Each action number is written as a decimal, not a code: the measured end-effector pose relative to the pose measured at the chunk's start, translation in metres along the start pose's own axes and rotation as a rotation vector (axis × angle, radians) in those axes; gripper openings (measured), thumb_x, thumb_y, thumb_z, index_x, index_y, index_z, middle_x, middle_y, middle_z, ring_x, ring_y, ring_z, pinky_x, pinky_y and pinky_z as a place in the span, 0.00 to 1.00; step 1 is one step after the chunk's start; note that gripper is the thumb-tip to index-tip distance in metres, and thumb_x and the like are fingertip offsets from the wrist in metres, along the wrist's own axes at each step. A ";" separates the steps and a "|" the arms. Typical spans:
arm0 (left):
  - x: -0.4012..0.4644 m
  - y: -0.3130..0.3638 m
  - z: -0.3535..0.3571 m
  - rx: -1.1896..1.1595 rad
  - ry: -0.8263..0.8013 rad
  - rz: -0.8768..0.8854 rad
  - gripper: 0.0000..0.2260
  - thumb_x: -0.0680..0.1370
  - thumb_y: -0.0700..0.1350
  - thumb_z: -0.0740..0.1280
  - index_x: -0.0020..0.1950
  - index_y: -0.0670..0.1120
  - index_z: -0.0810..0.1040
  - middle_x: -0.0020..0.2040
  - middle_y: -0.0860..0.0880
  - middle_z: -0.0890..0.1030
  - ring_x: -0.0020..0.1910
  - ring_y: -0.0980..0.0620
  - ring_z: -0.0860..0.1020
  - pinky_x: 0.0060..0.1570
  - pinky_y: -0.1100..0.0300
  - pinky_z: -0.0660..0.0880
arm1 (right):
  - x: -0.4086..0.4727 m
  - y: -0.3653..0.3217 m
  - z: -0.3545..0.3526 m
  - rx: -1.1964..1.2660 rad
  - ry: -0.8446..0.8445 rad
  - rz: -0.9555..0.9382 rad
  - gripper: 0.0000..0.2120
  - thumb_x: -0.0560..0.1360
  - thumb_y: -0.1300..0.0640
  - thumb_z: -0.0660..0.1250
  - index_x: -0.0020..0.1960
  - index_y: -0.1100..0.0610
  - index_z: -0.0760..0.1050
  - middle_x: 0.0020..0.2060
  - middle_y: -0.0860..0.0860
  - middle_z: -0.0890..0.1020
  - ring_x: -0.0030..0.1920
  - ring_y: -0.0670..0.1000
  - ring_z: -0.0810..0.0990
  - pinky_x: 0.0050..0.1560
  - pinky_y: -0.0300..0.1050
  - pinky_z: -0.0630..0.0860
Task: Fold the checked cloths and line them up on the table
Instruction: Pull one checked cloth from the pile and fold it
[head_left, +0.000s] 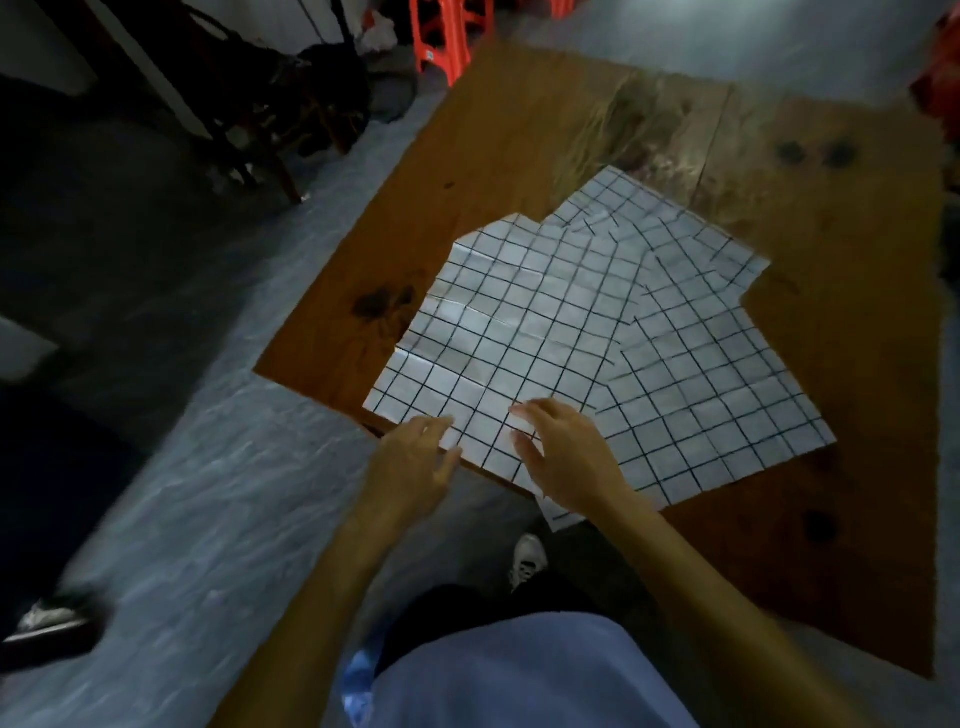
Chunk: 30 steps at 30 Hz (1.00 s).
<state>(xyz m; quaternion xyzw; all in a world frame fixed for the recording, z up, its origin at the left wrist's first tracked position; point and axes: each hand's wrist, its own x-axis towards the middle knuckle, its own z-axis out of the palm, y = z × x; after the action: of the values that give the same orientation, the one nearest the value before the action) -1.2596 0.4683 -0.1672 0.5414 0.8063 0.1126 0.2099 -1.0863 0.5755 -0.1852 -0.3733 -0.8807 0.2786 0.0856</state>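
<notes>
- Checked cloths lie unfolded and overlapping on the wooden worktop; I count at least three layers fanned out, and the near corner hangs past the near edge.
- My left hand hovers at that near edge, grip loose, fingers relaxed, holding nothing.
- My right hand rests flat on the top cloth's near corner, fingers spread.
- Red plastic stools stand on the floor beyond the far edge.

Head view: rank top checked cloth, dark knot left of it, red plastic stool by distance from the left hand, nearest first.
1. top checked cloth, under the left hand fingertips at the near table edge.
2. dark knot, in the wood left of the cloth.
3. red plastic stool, beyond the table's far end.
</notes>
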 end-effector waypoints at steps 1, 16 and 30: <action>0.008 -0.003 0.000 0.007 -0.004 0.008 0.21 0.79 0.50 0.62 0.71 0.46 0.68 0.68 0.45 0.72 0.68 0.48 0.68 0.66 0.53 0.66 | 0.001 0.001 0.004 0.002 -0.006 0.029 0.19 0.80 0.48 0.58 0.68 0.54 0.70 0.64 0.51 0.76 0.64 0.50 0.73 0.64 0.46 0.69; 0.082 -0.098 0.025 0.133 -0.226 0.348 0.23 0.70 0.41 0.75 0.63 0.42 0.75 0.61 0.39 0.76 0.60 0.40 0.75 0.58 0.46 0.73 | 0.009 -0.013 0.095 -0.133 0.003 0.409 0.16 0.73 0.60 0.70 0.61 0.60 0.77 0.58 0.60 0.79 0.57 0.61 0.78 0.57 0.55 0.75; 0.096 -0.147 0.032 0.207 -0.198 0.604 0.22 0.60 0.33 0.78 0.53 0.40 0.80 0.47 0.41 0.81 0.47 0.41 0.79 0.47 0.48 0.77 | -0.003 -0.030 0.138 -0.246 0.115 0.479 0.21 0.61 0.64 0.78 0.53 0.58 0.81 0.52 0.56 0.82 0.52 0.59 0.80 0.53 0.52 0.75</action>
<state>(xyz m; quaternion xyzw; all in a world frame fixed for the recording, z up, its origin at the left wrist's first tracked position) -1.3977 0.4985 -0.2769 0.7828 0.5922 0.0343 0.1881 -1.1517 0.4980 -0.2830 -0.5938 -0.7882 0.1602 0.0212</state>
